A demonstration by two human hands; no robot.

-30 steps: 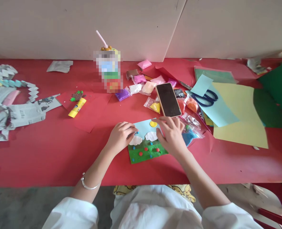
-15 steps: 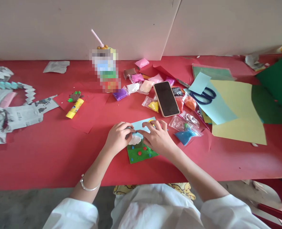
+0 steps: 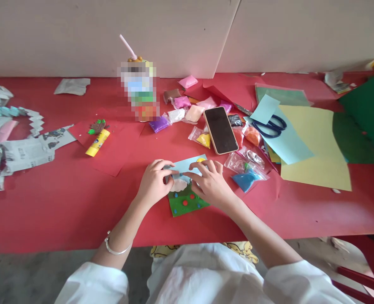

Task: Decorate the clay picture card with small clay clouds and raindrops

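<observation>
- Two bare hands: one left hand point(image 3: 153, 181), one right hand point(image 3: 208, 181)
- One picture card point(image 3: 188, 209)
- On its green part, two red dots point(image 3: 185, 203) and at least three blue drops point(image 3: 175, 195) showing
- One white cloud point(image 3: 179, 185) in plain view
- One phone point(image 3: 221, 130)
- At least thirteen clay packets point(image 3: 188, 81)
- One pair of scissors point(image 3: 273, 128)
- One glue stick point(image 3: 97, 142)
- One straw point(image 3: 128, 45)
- One bracelet point(image 3: 117, 252)
- One pale yellow sheet point(image 3: 316, 152)
- Two light blue paper pieces point(image 3: 296, 145)

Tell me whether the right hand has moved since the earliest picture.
Yes. Judged against the phone, the right hand has shifted left, closer to the left hand, and now covers more of the picture card.
</observation>
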